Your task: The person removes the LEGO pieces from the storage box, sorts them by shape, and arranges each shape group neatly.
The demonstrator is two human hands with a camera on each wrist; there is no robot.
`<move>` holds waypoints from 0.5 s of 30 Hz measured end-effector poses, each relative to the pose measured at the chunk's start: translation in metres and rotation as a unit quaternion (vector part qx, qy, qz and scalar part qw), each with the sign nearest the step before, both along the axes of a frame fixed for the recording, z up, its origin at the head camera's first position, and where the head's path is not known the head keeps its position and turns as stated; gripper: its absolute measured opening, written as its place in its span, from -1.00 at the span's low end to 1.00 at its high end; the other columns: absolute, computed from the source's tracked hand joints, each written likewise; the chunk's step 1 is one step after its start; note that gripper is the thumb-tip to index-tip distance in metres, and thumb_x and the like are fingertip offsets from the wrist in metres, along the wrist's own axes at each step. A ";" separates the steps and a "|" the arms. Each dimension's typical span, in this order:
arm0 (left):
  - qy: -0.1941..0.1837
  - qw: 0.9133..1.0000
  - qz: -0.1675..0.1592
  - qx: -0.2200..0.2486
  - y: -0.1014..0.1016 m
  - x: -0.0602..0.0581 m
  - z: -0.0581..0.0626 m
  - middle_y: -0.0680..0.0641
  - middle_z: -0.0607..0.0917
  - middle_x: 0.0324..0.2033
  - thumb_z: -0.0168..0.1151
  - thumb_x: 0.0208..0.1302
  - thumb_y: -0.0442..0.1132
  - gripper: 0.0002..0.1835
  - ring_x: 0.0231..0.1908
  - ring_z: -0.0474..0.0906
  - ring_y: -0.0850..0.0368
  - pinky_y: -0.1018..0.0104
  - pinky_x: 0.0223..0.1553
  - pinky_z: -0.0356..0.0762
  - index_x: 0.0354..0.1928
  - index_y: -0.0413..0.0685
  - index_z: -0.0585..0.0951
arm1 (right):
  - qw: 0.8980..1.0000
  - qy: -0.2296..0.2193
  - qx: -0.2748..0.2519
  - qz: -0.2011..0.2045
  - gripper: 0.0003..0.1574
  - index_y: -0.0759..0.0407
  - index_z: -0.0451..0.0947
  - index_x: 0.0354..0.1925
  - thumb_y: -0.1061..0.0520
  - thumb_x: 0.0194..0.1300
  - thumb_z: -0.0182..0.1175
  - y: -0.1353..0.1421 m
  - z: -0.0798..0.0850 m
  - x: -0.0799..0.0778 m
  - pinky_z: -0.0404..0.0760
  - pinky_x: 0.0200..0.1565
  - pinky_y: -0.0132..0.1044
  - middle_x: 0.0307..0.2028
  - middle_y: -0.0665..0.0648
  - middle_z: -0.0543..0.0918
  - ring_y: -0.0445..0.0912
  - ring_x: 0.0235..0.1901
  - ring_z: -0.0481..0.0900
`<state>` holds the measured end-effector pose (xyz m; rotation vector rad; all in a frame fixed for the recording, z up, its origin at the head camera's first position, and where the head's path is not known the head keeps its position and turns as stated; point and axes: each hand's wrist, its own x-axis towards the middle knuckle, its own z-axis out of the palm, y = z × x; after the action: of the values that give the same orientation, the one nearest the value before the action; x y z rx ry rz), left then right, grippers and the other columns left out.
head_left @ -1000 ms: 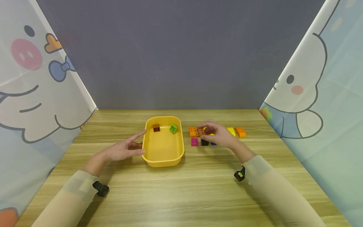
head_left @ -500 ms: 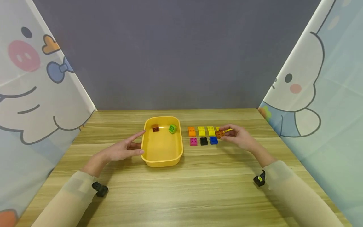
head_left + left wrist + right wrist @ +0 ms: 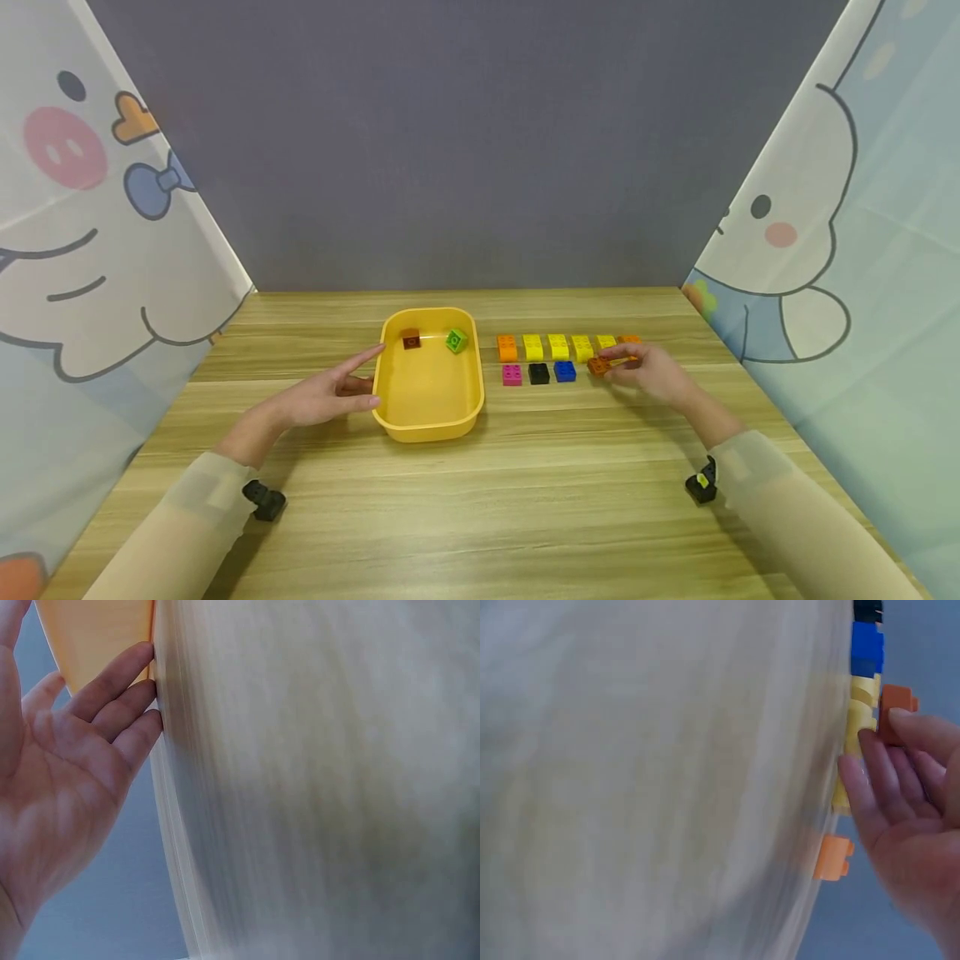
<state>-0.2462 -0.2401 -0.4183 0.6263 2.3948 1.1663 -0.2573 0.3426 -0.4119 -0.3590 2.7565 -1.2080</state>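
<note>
My right hand (image 3: 651, 372) pinches a brown toy brick (image 3: 598, 367) between thumb and fingers, just right of a blue brick (image 3: 565, 372). In the right wrist view the brown brick (image 3: 894, 701) appears held a little above the table. A black brick (image 3: 538, 373) and a pink brick (image 3: 512, 375) continue that front row leftward. My left hand (image 3: 318, 398) has its fingers extended, with fingertips at the left side of a yellow tray (image 3: 429, 434). Inside the tray lie a dark brown brick (image 3: 411, 340) and a tilted green brick (image 3: 456, 340).
Behind the front row runs a back row: an orange brick (image 3: 507, 348), several yellow bricks (image 3: 558, 347) and another orange brick (image 3: 630, 339) at its right end, partly behind my hand. A grey panel (image 3: 465, 150) closes off the wooden table's (image 3: 465, 517) far edge.
My right hand has carried the brown brick rightward from above the back row, then down toward the front row beside the blue brick. The left hand stays at the tray.
</note>
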 end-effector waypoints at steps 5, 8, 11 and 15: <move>-0.001 1.000 0.002 0.000 0.000 0.000 0.000 -0.45 0.49 0.52 0.35 0.59 0.07 0.03 0.52 0.47 -0.41 -0.44 0.48 0.43 0.82 0.37 -0.13 | 0.999 -0.006 0.045 -0.001 -0.46 0.32 0.67 0.33 0.15 0.49 0.44 -0.003 -0.005 -0.002 0.71 -0.06 -0.41 0.09 0.35 0.83 0.15 0.08 0.79; 0.000 1.000 0.003 -0.002 0.000 0.000 0.000 -0.45 0.49 0.52 0.35 0.59 0.07 0.03 0.52 0.47 -0.41 -0.44 0.48 0.43 0.82 0.38 -0.12 | 0.999 -0.014 0.049 -0.008 -0.46 0.33 0.67 0.33 0.16 0.47 0.46 -0.005 -0.008 -0.003 0.71 -0.08 -0.41 0.09 0.35 0.83 0.16 0.10 0.78; 0.000 1.000 0.004 -0.002 0.000 0.000 0.000 -0.45 0.50 0.51 0.35 0.59 0.07 0.03 0.51 0.48 -0.41 -0.44 0.48 0.44 0.82 0.37 -0.12 | 0.999 -0.017 0.048 -0.011 -0.45 0.35 0.66 0.32 0.17 0.46 0.46 -0.007 -0.010 -0.004 0.72 -0.07 -0.40 0.10 0.37 0.82 0.17 0.11 0.78; 0.001 1.000 0.002 0.001 0.000 -0.002 -0.002 -0.45 0.52 0.50 0.35 0.59 0.06 0.04 0.50 0.50 -0.39 -0.41 0.47 0.46 0.82 0.33 -0.12 | 0.998 -0.014 0.057 -0.010 -0.42 0.36 0.64 0.34 0.15 0.47 0.46 -0.010 -0.010 -0.006 0.76 0.00 -0.24 0.10 0.37 0.80 0.17 0.10 0.77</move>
<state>-0.2478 -0.2403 -0.4201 0.6246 2.3987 1.1697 -0.2630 0.3322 -0.4220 -0.3012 2.7954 -1.0446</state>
